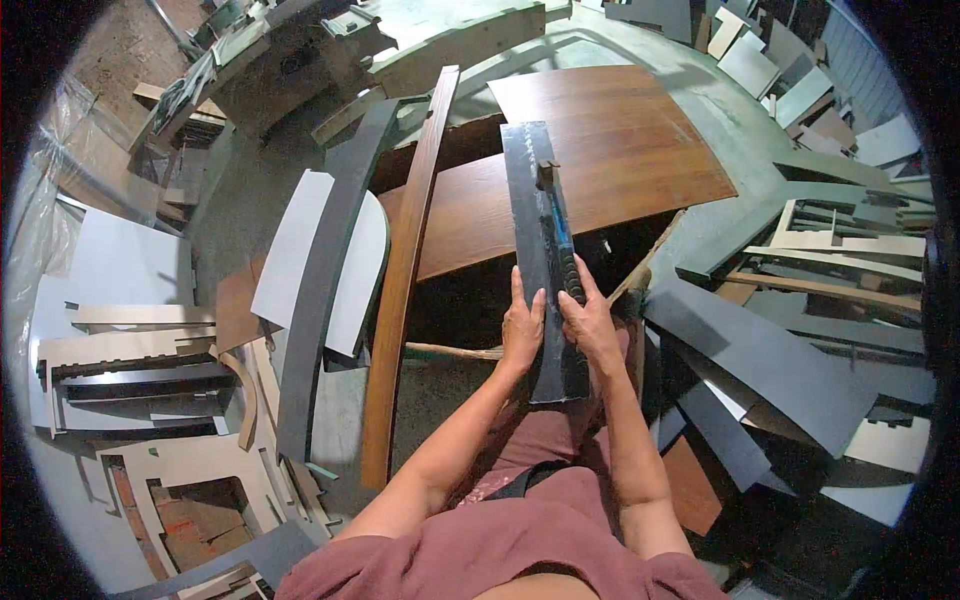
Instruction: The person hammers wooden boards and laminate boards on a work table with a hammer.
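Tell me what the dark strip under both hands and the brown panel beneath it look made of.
Dark strip: probably laminate-faced board, though the look leaves painted metal open. It is matt grey-black with a dull sheen and scuffs, and its core is hidden. Brown panel: wood or wood-grain laminate with a satin finish; streaked grain shows.

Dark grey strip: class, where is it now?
Head view, centre: the dark grey strip runs from the brown panel back to the left hand and right hand holding its near end.
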